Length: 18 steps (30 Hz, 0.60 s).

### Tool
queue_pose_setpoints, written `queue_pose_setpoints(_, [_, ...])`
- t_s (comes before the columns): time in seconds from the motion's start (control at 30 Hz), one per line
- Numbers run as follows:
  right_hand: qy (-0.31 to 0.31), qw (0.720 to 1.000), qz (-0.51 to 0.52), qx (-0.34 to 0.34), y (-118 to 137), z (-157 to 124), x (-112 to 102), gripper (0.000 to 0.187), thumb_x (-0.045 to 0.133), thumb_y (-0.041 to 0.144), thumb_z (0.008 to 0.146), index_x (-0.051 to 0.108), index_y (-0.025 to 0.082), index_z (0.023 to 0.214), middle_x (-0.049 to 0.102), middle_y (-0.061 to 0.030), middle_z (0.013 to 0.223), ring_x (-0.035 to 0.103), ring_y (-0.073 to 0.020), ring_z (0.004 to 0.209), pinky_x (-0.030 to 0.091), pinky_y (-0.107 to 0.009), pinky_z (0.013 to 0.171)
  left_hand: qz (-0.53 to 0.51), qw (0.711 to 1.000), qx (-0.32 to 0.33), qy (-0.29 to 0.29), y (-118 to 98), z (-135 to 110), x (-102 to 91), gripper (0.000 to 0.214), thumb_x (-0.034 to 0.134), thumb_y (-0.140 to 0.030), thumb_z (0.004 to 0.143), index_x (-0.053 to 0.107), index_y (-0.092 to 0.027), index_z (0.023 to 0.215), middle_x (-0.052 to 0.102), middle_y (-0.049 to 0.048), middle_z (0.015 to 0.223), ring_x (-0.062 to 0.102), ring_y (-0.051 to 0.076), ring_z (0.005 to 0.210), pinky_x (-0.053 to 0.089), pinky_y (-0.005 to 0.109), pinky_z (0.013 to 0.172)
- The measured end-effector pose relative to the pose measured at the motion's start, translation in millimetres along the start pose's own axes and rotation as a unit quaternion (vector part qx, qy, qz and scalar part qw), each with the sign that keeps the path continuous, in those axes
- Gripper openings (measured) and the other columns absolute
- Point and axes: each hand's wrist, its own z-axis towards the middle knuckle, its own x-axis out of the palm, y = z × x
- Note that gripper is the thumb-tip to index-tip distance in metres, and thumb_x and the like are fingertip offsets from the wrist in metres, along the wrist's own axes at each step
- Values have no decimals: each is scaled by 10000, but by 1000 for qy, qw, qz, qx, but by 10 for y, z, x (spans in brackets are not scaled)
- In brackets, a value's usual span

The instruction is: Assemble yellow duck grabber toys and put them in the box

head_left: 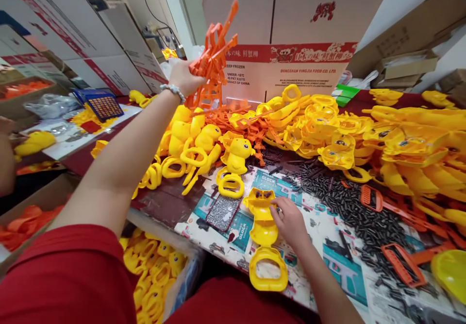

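I see the left hand clenched on an orange plastic runner, raised above the bench. The right hand holds a yellow plastic toy part near the bench edge. Many loose yellow parts and black pins lie there, so much work seems left.

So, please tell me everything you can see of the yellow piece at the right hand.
The yellow piece is glossy moulded plastic, with a hollow top, a narrow waist and an oval ring at the near end. It lies on a printed sheet, and the right hand touches its side.
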Motion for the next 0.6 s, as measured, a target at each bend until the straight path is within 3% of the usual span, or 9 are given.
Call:
queue_pose_setpoints(0.17, [1, 1000, -2, -5, -21, 7, -9, 280, 386, 312, 1014, 542, 99, 922, 519, -53, 893, 493, -134, 862, 414, -251, 758, -72, 990, -114, -33, 82, -71, 123, 169, 614, 42, 727, 546, 62, 880, 647, 77, 898, 582, 175, 939, 398, 497, 1025])
queue_pose_setpoints(0.3, [6, 1000, 1, -10, -7, 13, -26, 242, 391, 279, 1003, 539, 104, 924, 525, -53, 909, 493, -139, 869, 404, -251, 759, -183, 965, -181, -42, 127, -260, 214, 190, 518, -30, 838, 521, -11, 1027, 663, 62, 921, 621, 147, 875, 515, 465, 933])
queue_pose_setpoints(0.43, [12, 1000, 8, -6, 25, 13, -40, 221, 393, 262, 993, 541, 115, 920, 534, -58, 920, 493, -156, 878, 394, -260, 761, -268, 939, -214, -16, 221, -748, 406, 170, 475, -169, 891, 542, -91, 1026, 695, 54, 943, 660, 164, 901, 560, 423, 898])
queue_pose_setpoints(0.6, [26, 1000, 15, 10, 54, 0, -59, 227, 377, 266, 998, 550, 132, 936, 547, -68, 940, 496, -172, 902, 393, -270, 775, -281, 932, -229, 12, 438, -1526, 915, 355, 632, -413, 804, 536, -175, 1050, 674, 71, 1097, 662, 218, 1016, 562, 386, 885])
